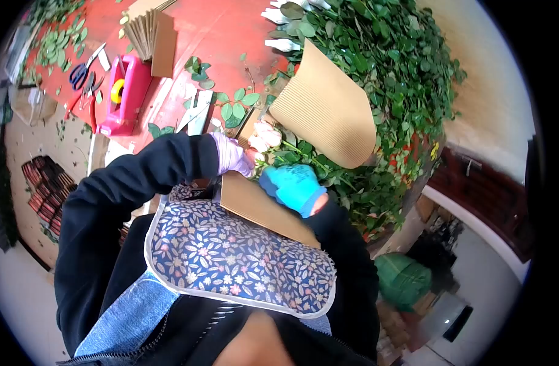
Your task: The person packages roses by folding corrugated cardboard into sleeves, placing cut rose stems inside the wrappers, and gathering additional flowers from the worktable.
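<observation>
My left hand [232, 155], in a pale purple glove, has its fingers closed at the pale pink roses [265, 138]. Close to its right, my right hand [293, 188] wears a blue glove and is curled around the lower side of the leafy rose stems [301, 149]; its fingertips are hidden. A flat brown cardboard sheet [264, 210] lies beneath both hands, against the floral apron [237, 256]. Beyond the roses a curved sheet of corrugated cardboard [328, 110] leans over the greenery.
On the red table [212, 36] are a pink tape dispenser [128, 94], scissors [79, 74], red-handled pliers [87, 100], a metal tool [198, 113] and stacked cardboard pieces [162, 46]. A big heap of leafy stems [383, 67] fills the right side.
</observation>
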A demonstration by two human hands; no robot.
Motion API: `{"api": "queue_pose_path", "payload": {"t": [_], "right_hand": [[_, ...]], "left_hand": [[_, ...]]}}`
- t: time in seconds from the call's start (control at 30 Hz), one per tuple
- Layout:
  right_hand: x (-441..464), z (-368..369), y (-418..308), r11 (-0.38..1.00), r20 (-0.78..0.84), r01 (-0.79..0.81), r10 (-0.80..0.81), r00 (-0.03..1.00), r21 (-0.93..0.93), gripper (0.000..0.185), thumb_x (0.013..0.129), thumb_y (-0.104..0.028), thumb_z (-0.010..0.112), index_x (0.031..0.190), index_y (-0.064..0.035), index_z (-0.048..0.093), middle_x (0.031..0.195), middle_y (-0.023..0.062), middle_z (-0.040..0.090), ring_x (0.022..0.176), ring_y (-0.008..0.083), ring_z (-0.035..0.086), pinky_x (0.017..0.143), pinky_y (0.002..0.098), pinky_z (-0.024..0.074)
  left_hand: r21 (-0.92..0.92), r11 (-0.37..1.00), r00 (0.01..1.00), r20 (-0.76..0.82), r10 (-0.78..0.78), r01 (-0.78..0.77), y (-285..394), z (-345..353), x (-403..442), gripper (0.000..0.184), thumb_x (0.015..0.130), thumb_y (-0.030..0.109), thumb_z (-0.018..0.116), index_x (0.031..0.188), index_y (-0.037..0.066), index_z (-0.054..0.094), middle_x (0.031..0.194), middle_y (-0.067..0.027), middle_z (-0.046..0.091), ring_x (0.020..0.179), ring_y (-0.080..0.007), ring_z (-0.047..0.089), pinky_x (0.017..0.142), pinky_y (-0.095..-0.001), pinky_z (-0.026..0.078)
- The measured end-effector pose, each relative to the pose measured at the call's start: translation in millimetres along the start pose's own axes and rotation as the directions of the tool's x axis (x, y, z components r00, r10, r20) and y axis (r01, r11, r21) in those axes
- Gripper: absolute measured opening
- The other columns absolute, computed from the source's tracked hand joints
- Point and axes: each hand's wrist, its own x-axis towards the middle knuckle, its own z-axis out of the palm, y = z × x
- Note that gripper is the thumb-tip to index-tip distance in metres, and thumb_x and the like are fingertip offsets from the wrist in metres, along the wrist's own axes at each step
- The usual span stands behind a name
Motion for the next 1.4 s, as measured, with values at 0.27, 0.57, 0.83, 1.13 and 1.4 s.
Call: {"api": "queue_pose_path", "payload": {"t": [0.27,0.57,0.83,1.13,1.4], "right_hand": [[16.9,28.3,7.1,0.968,-0.093,-0.146,0.129,0.987,-0.204,0.013,0.086,-0.021,0.056,0.086,-0.0085,0.059,0.063,0.0115,0.063,0.053,0.03,0.063,0.048,0.047,0.0473],[11.4,32.3,11.7,0.993,-0.189,-0.079,0.062,0.98,-0.082,0.01,0.082,-0.019,0.059,0.083,-0.0096,0.062,0.065,0.0102,0.063,0.058,0.029,0.064,0.052,0.0452,0.0489],[2.9,9.2,12.3,0.992,-0.289,-0.09,0.061,0.955,-0.089,0.026,0.094,-0.036,0.052,0.09,-0.0117,0.061,0.064,0.0089,0.064,0.059,0.0276,0.065,0.051,0.0445,0.0482],[18.2,33.2,19.1,0.903,-0.288,-0.22,0.115,0.951,-0.368,0.01,0.081,-0.019,0.06,0.08,-0.0097,0.063,0.062,0.0075,0.062,0.058,0.0264,0.065,0.045,0.0459,0.046],[17.9,32.5,16.3,0.952,-0.212,-0.149,0.093,0.973,-0.269,0.01,0.08,-0.015,0.06,0.08,-0.0087,0.067,0.065,0.0096,0.065,0.06,0.0278,0.067,0.051,0.0443,0.0505]], "left_hand": [[0.046,0.982,0.961,-0.203,0.189,-0.183,-11.4,22.2,-3.0,0.033,0.094,0.021,0.052,0.125,0.025,0.062,0.13,0.0064,0.062,0.108,-0.0176,0.066,0.086,-0.0329,0.053],[0.066,0.961,0.887,-0.374,0.272,-0.267,-10.5,12.1,1.6,0.039,0.083,0.029,0.069,0.119,0.016,0.064,0.115,-0.0041,0.067,0.084,-0.0211,0.07,0.067,-0.0333,0.056],[0.138,0.99,0.904,-0.421,0.08,-0.024,0.4,19.5,21.4,0.039,0.083,0.036,0.068,0.115,0.015,0.061,0.104,-0.0055,0.063,0.085,-0.0246,0.067,0.069,-0.0385,0.053],[0.065,0.996,0.864,-0.496,0.086,-0.062,-4.5,30.6,24.0,0.039,0.08,0.032,0.073,0.112,0.011,0.062,0.104,-0.0062,0.064,0.084,-0.0253,0.067,0.067,-0.0378,0.054],[0.229,0.973,0.844,-0.515,0.151,-0.035,10.9,18.2,23.7,0.032,0.074,0.023,0.075,0.101,0.011,0.065,0.11,-0.0047,0.061,0.079,-0.0209,0.067,0.063,-0.0344,0.056]]}}
